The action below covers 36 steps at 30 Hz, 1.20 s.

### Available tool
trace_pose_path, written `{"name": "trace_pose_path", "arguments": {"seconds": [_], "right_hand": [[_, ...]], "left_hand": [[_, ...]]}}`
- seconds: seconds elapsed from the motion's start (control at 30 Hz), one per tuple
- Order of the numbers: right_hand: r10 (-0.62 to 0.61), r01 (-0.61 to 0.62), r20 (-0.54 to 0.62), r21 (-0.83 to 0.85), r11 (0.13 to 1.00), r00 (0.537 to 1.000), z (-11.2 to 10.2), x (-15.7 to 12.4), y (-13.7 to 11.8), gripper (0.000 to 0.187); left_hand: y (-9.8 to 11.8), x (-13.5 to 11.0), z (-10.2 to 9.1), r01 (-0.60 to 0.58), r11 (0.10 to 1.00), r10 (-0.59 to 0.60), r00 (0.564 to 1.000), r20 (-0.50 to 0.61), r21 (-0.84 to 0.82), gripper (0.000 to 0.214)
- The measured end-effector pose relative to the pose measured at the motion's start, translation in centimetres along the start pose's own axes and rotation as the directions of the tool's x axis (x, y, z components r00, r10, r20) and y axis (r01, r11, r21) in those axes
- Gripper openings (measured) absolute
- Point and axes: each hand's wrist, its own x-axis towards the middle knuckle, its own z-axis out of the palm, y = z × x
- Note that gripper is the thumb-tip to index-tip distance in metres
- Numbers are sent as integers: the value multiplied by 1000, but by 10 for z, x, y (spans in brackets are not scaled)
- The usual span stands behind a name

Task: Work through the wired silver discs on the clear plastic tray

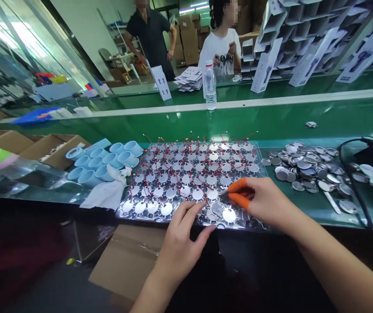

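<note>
The right hand [266, 202] is drawn almost shut into a pinch, its thumb and forefinger capped in orange cots [238, 189]. The two tips meet over a small dark spot just above a grey disc [217, 209] (whatever lies between them is too small to make out, so I cannot tell whether it has hold of anything). The left hand [181, 245] is open with its fingers spread, and its tips come down near the front of the lit panel [260, 167], close to that same disc. It holds nothing visible and looks placed to steady the work rather than to lift.

The round discs [186, 182] lie in tight, staggered rows across the panel, and red wires [186, 150] trail from them. Most of the wires bunch toward the far side, which seems to keep the nearest row open for the fingers. That front row glows white (probably the light beneath, showing each disc plainly).

To the right, a loose heap of silver discs [305, 167] sits on the green belt [303, 126] within easy reach, beside a black cable [345, 174]. To the left are pale blue cups [103, 163] on their sides and a crumpled tissue [104, 193]. Across the belt stand a water bottle [210, 84] and two co-workers, one in a white shirt [220, 52] and one in a dark shirt [150, 39], their hands well away from the panel.
</note>
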Motion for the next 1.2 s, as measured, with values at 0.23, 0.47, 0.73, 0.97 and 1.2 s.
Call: {"name": "trace_pose_path", "arguments": {"seconds": [0.23, 0.47, 0.73, 0.97, 1.2], "right_hand": [[274, -234, -137, 252, 939, 952, -15, -8, -8, 8], [299, -313, 94, 346, 884, 950, 10, -21, 6, 9], [236, -227, -2, 266, 937, 972, 11, -20, 6, 15], [261, -241, -71, 211, 947, 963, 8, -21, 0, 13], [116, -95, -104, 182, 979, 988, 8, -19, 4, 14]], "left_hand": [[8, 14, -5, -34, 993, 20, 992, 124, 112, 52], [9, 41, -9, -101, 985, 58, 958, 281, 141, 38], [7, 47, -6, -71, 988, 34, 966, 257, 135, 31], [6, 45, -4, -41, 992, 14, 977, 214, 121, 26], [8, 49, -3, 4, 994, -29, 971, 238, 106, 26]]}}
